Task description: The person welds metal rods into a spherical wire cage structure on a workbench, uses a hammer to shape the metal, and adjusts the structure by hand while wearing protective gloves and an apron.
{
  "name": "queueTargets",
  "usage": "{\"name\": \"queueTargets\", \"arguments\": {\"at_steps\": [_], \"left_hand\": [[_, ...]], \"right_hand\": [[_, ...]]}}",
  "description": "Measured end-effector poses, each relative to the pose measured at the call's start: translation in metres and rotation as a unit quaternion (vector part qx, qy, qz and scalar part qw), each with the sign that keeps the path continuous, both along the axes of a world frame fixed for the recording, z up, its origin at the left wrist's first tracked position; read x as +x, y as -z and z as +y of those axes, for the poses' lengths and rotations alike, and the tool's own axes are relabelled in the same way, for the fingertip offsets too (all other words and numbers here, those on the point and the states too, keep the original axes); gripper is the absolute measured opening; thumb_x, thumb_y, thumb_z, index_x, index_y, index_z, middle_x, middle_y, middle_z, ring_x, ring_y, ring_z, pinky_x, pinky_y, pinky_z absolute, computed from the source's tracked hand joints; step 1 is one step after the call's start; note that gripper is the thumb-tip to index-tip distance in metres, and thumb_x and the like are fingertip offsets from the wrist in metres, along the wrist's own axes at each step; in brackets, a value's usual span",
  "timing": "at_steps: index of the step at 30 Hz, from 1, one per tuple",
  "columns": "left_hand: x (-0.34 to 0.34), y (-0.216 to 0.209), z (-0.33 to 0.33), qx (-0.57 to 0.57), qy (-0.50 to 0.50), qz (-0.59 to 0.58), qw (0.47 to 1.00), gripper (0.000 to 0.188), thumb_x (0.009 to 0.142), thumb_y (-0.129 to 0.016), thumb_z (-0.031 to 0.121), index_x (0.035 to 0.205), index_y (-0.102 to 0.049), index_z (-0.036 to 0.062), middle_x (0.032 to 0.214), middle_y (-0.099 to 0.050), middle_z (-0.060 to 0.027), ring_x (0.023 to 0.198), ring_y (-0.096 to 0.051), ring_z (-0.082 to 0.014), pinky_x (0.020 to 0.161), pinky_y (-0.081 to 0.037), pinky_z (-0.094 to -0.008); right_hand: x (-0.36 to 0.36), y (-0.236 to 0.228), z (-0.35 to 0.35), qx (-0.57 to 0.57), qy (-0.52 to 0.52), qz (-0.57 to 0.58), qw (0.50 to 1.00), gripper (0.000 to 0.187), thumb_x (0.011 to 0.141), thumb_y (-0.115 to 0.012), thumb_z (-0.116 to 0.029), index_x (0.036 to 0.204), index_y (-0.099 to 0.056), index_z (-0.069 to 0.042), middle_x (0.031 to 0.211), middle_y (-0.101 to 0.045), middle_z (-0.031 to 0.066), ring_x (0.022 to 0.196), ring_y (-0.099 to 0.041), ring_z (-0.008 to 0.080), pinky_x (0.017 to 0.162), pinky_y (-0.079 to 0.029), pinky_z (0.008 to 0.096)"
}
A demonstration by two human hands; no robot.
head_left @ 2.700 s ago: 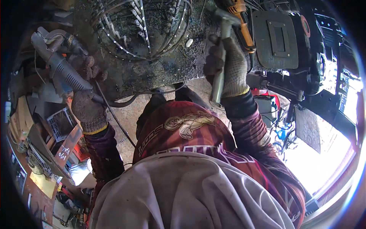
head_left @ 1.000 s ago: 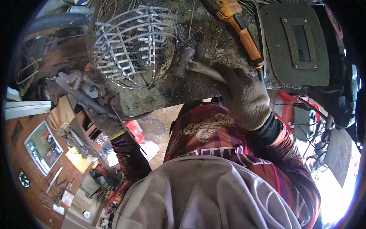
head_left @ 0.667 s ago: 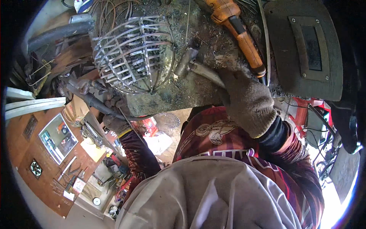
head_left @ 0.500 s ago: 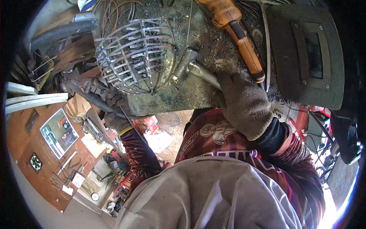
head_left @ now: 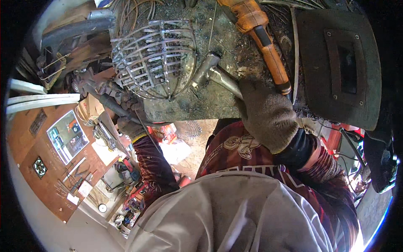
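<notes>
My right hand (head_left: 268, 115), in a thick brown-grey knit glove, is closed round the handle of a metal hammer (head_left: 206, 69). The hammer's head rests on the bench, pointing left. Just left of it sits a rounded cage of welded metal bars (head_left: 155, 59), with ribs curving over crosswise strips. My left hand (head_left: 131, 128), in a grey glove with a yellow cuff edge, is low beside the bench's left corner. A thin rod (head_left: 147, 133) crosses that glove, and a black ribbed handle (head_left: 112, 105) lies close by. The left fingers are too hidden to read.
An orange angle grinder (head_left: 268, 54) lies behind my right hand. A dark welding mask (head_left: 342, 69) stands at the right. Bent wire (head_left: 136, 10) is at the back left of the grimy metal bench (head_left: 201, 109). A brown board (head_left: 33, 147) with tools is lower left.
The whole view has shifted slightly, so the bench things sit a little farther right at the left side. Both hands and the hammer keep nearly the same places on the bench.
</notes>
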State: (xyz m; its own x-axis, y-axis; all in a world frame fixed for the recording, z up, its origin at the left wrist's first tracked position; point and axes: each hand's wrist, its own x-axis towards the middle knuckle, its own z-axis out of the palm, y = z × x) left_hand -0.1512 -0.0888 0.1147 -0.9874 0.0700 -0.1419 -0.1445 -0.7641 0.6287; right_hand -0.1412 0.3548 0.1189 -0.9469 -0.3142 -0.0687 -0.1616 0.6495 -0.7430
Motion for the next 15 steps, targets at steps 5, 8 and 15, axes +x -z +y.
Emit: {"name": "queueTargets", "arguments": {"at_steps": [5,8,15], "left_hand": [[0.002,-0.014,-0.01,-0.016,0.094,-0.113,0.989,0.06,0.07,-0.069,-0.003,0.127,-0.051,0.0005,0.115,-0.055,-0.0089,0.108,-0.056,-0.0225,0.091,-0.05,-0.0379],[0.0,0.006,-0.009,-0.067,-0.007,0.029,0.997,0.058,0.076,-0.07,0.001,0.131,-0.051,0.0015,0.116,-0.056,-0.0081,0.108,-0.056,-0.0227,0.09,-0.052,-0.0388],[0.001,0.031,-0.039,0.033,0.019,0.03,0.999,0.067,0.09,-0.068,0.02,0.146,-0.041,-0.0044,0.129,-0.06,-0.0181,0.116,-0.058,-0.0307,0.097,-0.052,-0.0423]], "right_hand": [[0.003,-0.003,0.0,0.033,0.004,-0.01,0.999,0.035,0.091,-0.069,-0.021,0.119,-0.058,-0.003,0.098,-0.065,0.0203,0.089,-0.068,0.0395,0.076,-0.055,0.048],[0.006,0.0,-0.003,0.045,0.015,-0.002,0.999,0.034,0.09,-0.07,-0.021,0.117,-0.059,-0.003,0.097,-0.065,0.0195,0.088,-0.068,0.0391,0.077,-0.055,0.0478],[0.004,-0.002,-0.004,0.026,0.034,0.031,0.999,0.033,0.089,-0.07,-0.02,0.116,-0.061,-0.004,0.096,-0.067,0.0193,0.089,-0.068,0.04,0.077,-0.055,0.0482]]}}
